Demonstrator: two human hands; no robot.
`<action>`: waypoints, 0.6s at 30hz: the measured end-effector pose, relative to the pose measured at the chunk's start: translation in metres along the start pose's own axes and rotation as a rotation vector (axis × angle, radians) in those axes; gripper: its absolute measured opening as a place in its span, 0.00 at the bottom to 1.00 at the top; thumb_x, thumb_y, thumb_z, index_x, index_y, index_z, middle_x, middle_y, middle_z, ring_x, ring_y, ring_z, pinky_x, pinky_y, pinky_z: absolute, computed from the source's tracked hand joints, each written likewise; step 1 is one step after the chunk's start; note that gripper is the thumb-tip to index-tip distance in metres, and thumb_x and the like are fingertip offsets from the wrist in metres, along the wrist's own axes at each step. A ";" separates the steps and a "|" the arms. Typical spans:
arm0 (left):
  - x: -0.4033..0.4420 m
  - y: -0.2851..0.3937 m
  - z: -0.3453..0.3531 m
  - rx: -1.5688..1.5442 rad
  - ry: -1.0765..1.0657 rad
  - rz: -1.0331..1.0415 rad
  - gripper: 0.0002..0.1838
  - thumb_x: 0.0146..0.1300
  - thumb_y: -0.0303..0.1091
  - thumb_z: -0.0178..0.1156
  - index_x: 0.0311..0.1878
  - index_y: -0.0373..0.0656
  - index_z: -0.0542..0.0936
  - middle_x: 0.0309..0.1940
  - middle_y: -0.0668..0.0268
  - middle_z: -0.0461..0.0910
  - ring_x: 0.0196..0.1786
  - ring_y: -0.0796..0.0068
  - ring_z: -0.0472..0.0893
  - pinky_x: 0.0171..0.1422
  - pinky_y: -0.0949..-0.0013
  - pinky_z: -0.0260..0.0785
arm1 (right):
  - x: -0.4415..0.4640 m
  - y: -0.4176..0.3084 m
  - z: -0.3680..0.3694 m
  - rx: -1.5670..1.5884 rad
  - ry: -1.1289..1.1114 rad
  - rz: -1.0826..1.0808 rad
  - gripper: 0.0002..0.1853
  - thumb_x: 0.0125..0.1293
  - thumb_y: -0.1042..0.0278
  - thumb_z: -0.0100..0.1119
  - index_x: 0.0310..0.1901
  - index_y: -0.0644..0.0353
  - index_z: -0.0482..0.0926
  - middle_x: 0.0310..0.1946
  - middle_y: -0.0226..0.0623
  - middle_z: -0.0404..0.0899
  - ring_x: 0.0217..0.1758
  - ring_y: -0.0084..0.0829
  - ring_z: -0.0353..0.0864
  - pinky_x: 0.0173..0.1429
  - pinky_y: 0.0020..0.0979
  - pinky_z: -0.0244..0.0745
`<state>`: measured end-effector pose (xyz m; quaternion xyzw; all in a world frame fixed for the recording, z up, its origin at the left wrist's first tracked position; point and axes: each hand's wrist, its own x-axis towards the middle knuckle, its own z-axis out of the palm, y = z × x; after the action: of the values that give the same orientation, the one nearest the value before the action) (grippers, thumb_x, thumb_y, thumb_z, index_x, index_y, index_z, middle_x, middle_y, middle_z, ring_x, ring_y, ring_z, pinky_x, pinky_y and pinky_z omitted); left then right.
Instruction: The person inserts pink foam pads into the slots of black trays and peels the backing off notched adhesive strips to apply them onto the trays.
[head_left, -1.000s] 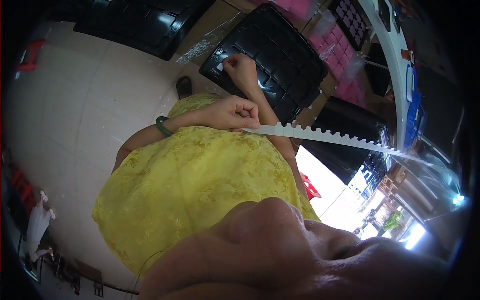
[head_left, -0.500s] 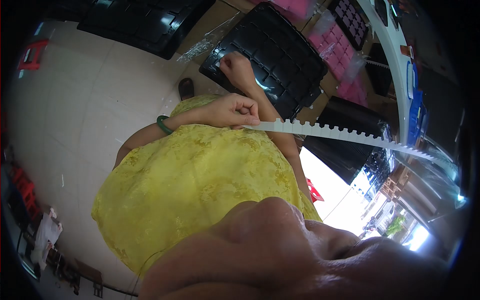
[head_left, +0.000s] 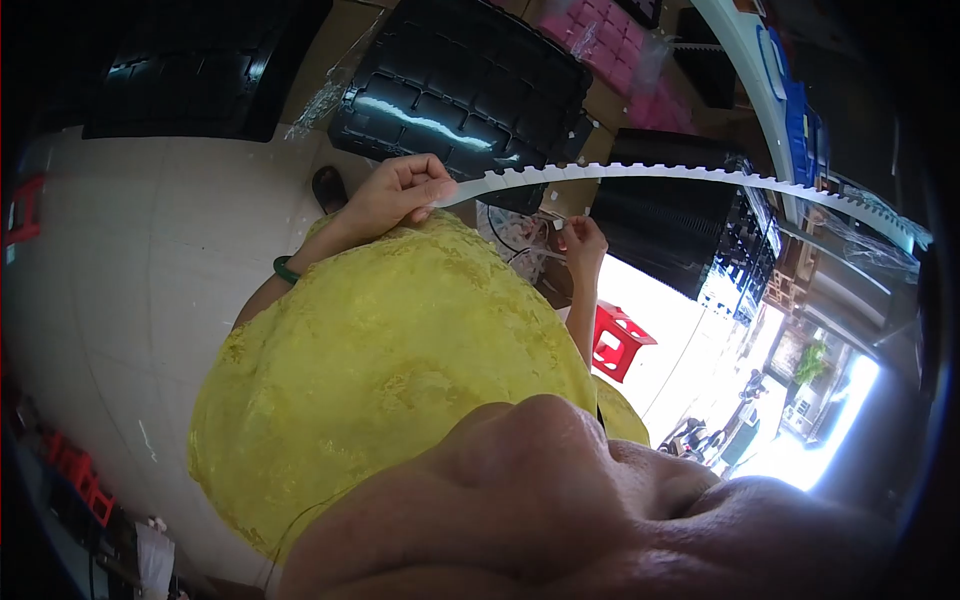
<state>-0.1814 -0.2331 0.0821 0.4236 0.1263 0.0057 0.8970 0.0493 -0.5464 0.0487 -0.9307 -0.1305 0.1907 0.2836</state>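
Note:
My left hand [head_left: 400,190], on the arm with the green bracelet, pinches the near end of a long white notched strip [head_left: 660,172]. The strip arcs away to the right, past a black ridged stack [head_left: 665,210]. Lower and to the right, my right hand [head_left: 585,243] has its fingertips closed at a small white piece [head_left: 558,225]. Beyond my left hand lies a black tray with rows of moulded compartments [head_left: 460,80]. A clear bag with tangled contents [head_left: 510,228] shows between my hands.
Pink moulded trays [head_left: 598,38] lie beyond the black tray, and another black tray [head_left: 195,70] is at the upper left. A white curved edge [head_left: 745,60] with blue items [head_left: 795,115] runs at the upper right. A red stool [head_left: 619,343] stands right of my right arm.
My right hand has left the black tray and moved right and down to beside the clear bag. My left hand has shifted up and left with the strip, which now bows upward. The view has turned.

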 end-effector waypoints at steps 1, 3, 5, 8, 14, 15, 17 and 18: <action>0.001 0.000 0.001 -0.041 -0.019 -0.033 0.08 0.71 0.35 0.59 0.39 0.41 0.77 0.20 0.77 0.71 0.21 0.92 0.65 0.29 0.82 0.58 | -0.004 0.018 -0.003 -0.152 0.084 -0.143 0.06 0.67 0.71 0.63 0.39 0.65 0.83 0.31 0.32 0.84 0.33 0.20 0.82 0.37 0.23 0.77; 0.004 0.000 0.003 -0.098 -0.037 -0.094 0.08 0.72 0.36 0.58 0.39 0.41 0.76 0.19 0.77 0.69 0.20 0.91 0.65 0.31 0.81 0.61 | -0.006 0.043 -0.006 -0.458 0.249 -0.428 0.07 0.67 0.71 0.63 0.40 0.66 0.84 0.33 0.33 0.85 0.37 0.21 0.83 0.41 0.25 0.78; 0.007 0.000 0.008 -0.115 -0.048 -0.152 0.09 0.73 0.37 0.56 0.38 0.42 0.76 0.18 0.77 0.68 0.20 0.90 0.65 0.33 0.81 0.63 | -0.009 -0.014 0.005 0.163 0.046 -0.191 0.07 0.65 0.73 0.62 0.42 0.64 0.85 0.36 0.34 0.86 0.37 0.24 0.84 0.43 0.27 0.78; 0.011 -0.002 0.011 -0.100 -0.084 -0.227 0.10 0.74 0.38 0.55 0.38 0.42 0.76 0.17 0.78 0.66 0.19 0.88 0.65 0.37 0.80 0.67 | -0.029 -0.125 0.021 0.727 -0.296 -0.051 0.11 0.64 0.77 0.62 0.48 0.66 0.84 0.39 0.37 0.85 0.37 0.29 0.83 0.44 0.30 0.78; 0.016 -0.005 0.016 -0.188 -0.105 -0.282 0.10 0.74 0.38 0.56 0.38 0.42 0.76 0.15 0.79 0.65 0.19 0.87 0.66 0.43 0.78 0.70 | -0.012 -0.145 0.055 1.229 -0.810 -0.276 0.08 0.63 0.80 0.61 0.43 0.70 0.81 0.36 0.41 0.83 0.39 0.31 0.82 0.44 0.29 0.77; 0.015 -0.003 0.016 -0.193 -0.099 -0.291 0.10 0.74 0.37 0.56 0.37 0.42 0.76 0.15 0.79 0.66 0.19 0.87 0.66 0.44 0.78 0.70 | -0.011 -0.146 0.053 1.216 -0.812 -0.257 0.06 0.62 0.79 0.61 0.41 0.69 0.81 0.35 0.39 0.82 0.40 0.30 0.82 0.44 0.29 0.76; 0.017 -0.006 0.015 -0.206 -0.096 -0.277 0.10 0.74 0.36 0.56 0.36 0.43 0.76 0.15 0.79 0.66 0.20 0.88 0.66 0.42 0.78 0.68 | -0.008 -0.145 0.048 1.189 -0.815 -0.218 0.04 0.61 0.78 0.62 0.38 0.66 0.81 0.33 0.36 0.82 0.40 0.28 0.81 0.44 0.28 0.76; 0.018 -0.010 0.012 -0.212 -0.098 -0.254 0.10 0.74 0.36 0.56 0.36 0.43 0.76 0.16 0.80 0.66 0.20 0.89 0.66 0.40 0.80 0.67 | -0.002 -0.142 0.045 1.007 -0.702 -0.261 0.04 0.62 0.76 0.63 0.39 0.64 0.81 0.33 0.34 0.81 0.39 0.25 0.80 0.42 0.26 0.75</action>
<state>-0.1623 -0.2470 0.0779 0.3070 0.1335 -0.1151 0.9352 0.0092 -0.4107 0.0969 -0.5411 -0.2225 0.4869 0.6486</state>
